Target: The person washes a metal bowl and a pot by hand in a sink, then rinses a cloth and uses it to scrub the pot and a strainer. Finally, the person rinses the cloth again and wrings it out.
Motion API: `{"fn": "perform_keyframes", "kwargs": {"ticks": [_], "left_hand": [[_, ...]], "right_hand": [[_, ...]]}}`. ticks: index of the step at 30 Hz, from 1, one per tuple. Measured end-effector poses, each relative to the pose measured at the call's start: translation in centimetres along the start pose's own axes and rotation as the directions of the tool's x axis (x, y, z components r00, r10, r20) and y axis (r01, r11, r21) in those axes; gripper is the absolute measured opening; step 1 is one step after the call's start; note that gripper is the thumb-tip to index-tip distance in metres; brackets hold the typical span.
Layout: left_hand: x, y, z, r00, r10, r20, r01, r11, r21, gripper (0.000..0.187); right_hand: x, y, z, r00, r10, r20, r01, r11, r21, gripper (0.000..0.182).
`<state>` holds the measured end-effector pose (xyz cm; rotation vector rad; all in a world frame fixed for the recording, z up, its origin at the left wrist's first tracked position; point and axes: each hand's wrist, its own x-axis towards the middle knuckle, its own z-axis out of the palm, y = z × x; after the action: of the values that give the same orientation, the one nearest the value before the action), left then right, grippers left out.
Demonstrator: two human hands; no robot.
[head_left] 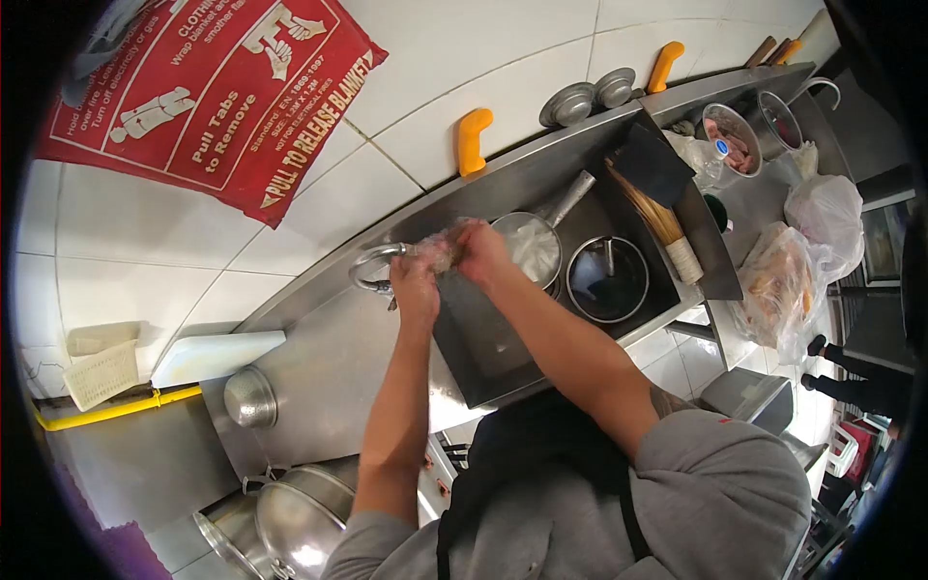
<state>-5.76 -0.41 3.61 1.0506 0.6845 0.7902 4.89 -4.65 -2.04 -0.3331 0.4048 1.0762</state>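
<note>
My left hand (416, 286) is closed beside the curved metal faucet (379, 253), at the left end of the sink (478, 338). Close by on its right, my right hand (480, 253) has its fingers closed. Between both hands is a crumpled, translucent wet item (443, 249), gripped by both; what it is cannot be made out. Right of my right hand, a handled metal pot (530, 249) with whitish contents sits in the sink. A round glass lid (607, 278) lies beyond it.
A bamboo brush (657, 227) and dark block (650, 159) stand at the sink's right. Plastic bags (778, 280) and a bowl of meat (733, 140) lie farther right. Metal bowl (250, 397) and white board (217, 359) are at left. A person's legs (860, 372) show far right.
</note>
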Motion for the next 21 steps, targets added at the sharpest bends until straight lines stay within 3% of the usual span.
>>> {"fn": "perform_keyframes", "kwargs": {"ticks": [2, 3, 4, 5, 6, 7, 9, 10, 12, 13, 15, 18, 19, 20, 21], "left_hand": [[-0.8, -0.1, 1.5, 0.96, -0.166, -0.225, 0.07, 0.921, -0.383, 0.006], [0.3, -2.6, 0.5, 0.896, -0.334, -0.292, 0.153, 0.85, -0.504, 0.008], [1.2, -4.5, -1.0, 0.953, -0.304, -0.012, 0.242, 0.78, -0.577, 0.003], [2.2, -6.0, -2.3, 0.935, -0.231, 0.269, 0.351, 0.709, -0.612, 0.007], [2.3, -5.7, -1.5, 0.93, -0.292, 0.222, 0.366, 0.773, -0.518, 0.011], [2.5, -5.3, -0.7, 0.92, -0.351, 0.173, 0.392, 0.821, -0.416, 0.017], [2.9, -4.7, 0.6, 0.865, -0.476, 0.16, 0.5, 0.79, -0.355, 0.016], [2.2, -2.3, 1.7, 0.848, -0.472, 0.24, 0.524, 0.817, -0.241, 0.017], [0.5, 2.8, 4.1, 0.797, -0.456, 0.396, 0.5, 0.866, -0.008, 0.02], [0.3, 4.6, 4.8, 0.722, -0.48, 0.498, 0.52, 0.852, 0.067, 0.019], [2.8, 4.3, 4.4, 0.463, -0.714, 0.526, 0.609, 0.687, 0.396, 0.019], [1.8, 2.5, 4.7, 0.275, -0.908, 0.316, 0.4, 0.407, 0.821, 0.02], [0.6, 1.1, 4.9, 0.382, -0.876, 0.294, 0.079, 0.348, 0.934, 0.016], [0.4, -2.2, 3.3, 0.376, -0.843, 0.385, -0.341, 0.26, 0.903, 0.017], [0.7, -6.9, 1.1, 0.327, -0.816, 0.476, -0.703, 0.126, 0.699, 0.019]], "right_hand": [[-3.3, -0.1, 2.3, 0.978, -0.209, -0.027, 0.196, 0.95, -0.241, 0.017], [-5.2, -0.2, 4.0, 0.952, -0.305, -0.018, 0.278, 0.891, -0.36, 0.019], [-7.0, 0.0, 5.2, 0.942, -0.331, 0.052, 0.317, 0.83, -0.458, 0.017], [-8.6, 0.0, 6.4, 0.927, -0.352, 0.126, 0.361, 0.757, -0.544, 0.016], [-9.4, 0.0, 6.9, 0.908, -0.368, 0.199, 0.408, 0.672, -0.618, 0.016], [-9.1, 0.3, 6.8, 0.836, -0.446, 0.32, 0.536, 0.542, -0.647, 0.013], [-8.4, 1.3, 6.4, 0.642, -0.532, 0.552, 0.739, 0.239, -0.63, 0.011], [-9.8, 0.7, 7.1, 0.53, -0.462, 0.711, 0.8, -0.007, -0.601, 0.008], [-13.6, -1.2, 9.4, 0.322, -0.184, 0.929, 0.806, -0.46, -0.371, 0.005], [-14.3, -1.1, 9.1, 0.34, -0.05, 0.939, 0.814, -0.485, -0.321, 0.006], [-15.8, -0.4, 8.3, 0.367, 0.214, 0.905, 0.832, -0.511, -0.216, 0.012], [-16.9, 1.9, 5.2, 0.512, 0.499, 0.699, 0.781, -0.609, -0.138, 0.012], [-17.0, 2.7, 4.1, 0.618, 0.538, 0.573, 0.738, -0.648, -0.187, 0.014], [-16.8, 3.5, 2.9, 0.711, 0.556, 0.431, 0.683, -0.692, -0.235, 0.017], [-16.5, 4.4, 1.8, 0.783, 0.557, 0.276, 0.619, -0.741, -0.26, 0.021]]}}
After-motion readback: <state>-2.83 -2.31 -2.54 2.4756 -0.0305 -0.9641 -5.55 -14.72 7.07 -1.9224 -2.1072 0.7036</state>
